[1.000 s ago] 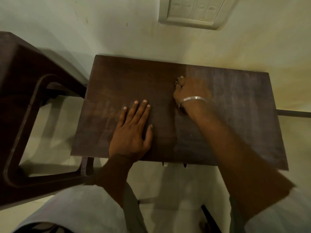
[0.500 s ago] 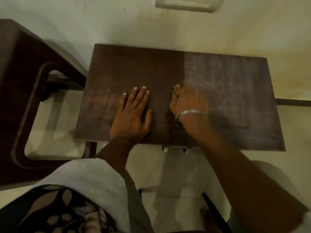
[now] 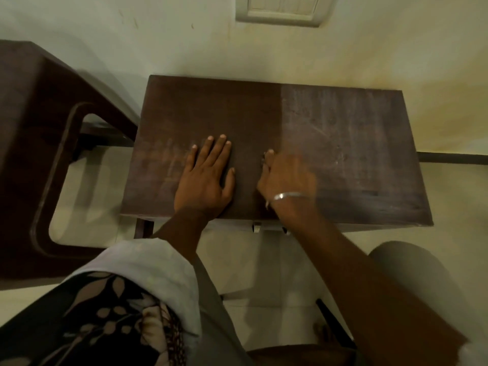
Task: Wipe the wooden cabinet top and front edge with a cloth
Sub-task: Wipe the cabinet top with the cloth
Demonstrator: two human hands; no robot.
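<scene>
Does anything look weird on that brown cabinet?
The cabinet top is two-toned: its left part is dark, its right part paler and streaky, with a straight line between them running back from the blurred right hand. It is probably dust, not damage. Nothing looks spilled or askew.
</scene>
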